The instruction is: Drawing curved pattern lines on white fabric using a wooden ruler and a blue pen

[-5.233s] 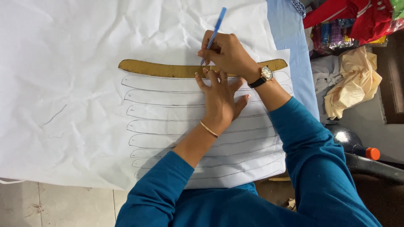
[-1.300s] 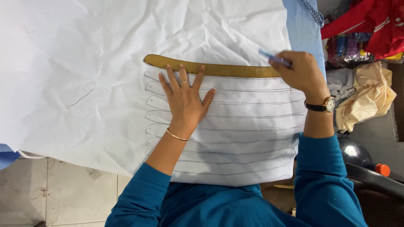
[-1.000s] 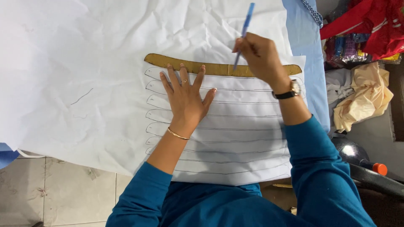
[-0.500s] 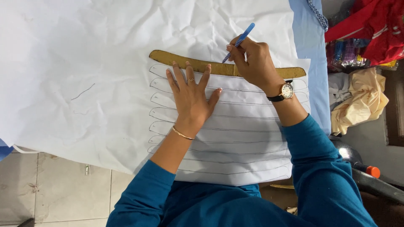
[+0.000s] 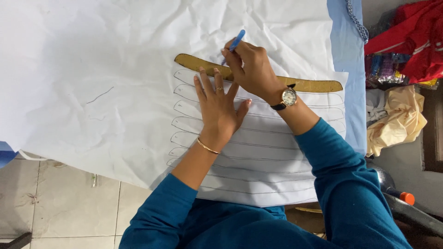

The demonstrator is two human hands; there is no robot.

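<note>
A large crumpled white paper sheet (image 5: 115, 69) lies spread out, with several long curved outlines drawn on it. On the sheet rests a curved golden-brown template (image 5: 314, 85), just above the topmost outline. My left hand (image 5: 219, 108) lies flat with fingers spread, pressing the paper and the template's lower edge. My right hand (image 5: 251, 67) grips a blue pen (image 5: 235, 42), its tip at the template's upper edge near the left end. A wristwatch is on my right wrist and a thin bangle on my left.
Light blue fabric (image 5: 346, 55) shows beyond the paper's right edge. Red cloth (image 5: 406, 37), beige crumpled fabric (image 5: 399, 121) and an orange-capped object (image 5: 404, 197) lie at the right. Tiled floor (image 5: 60, 203) is at the lower left.
My right hand moved with the pen from the template's right end leftward along its upper edge to near the left end. My left hand stayed flat on the paper.
</note>
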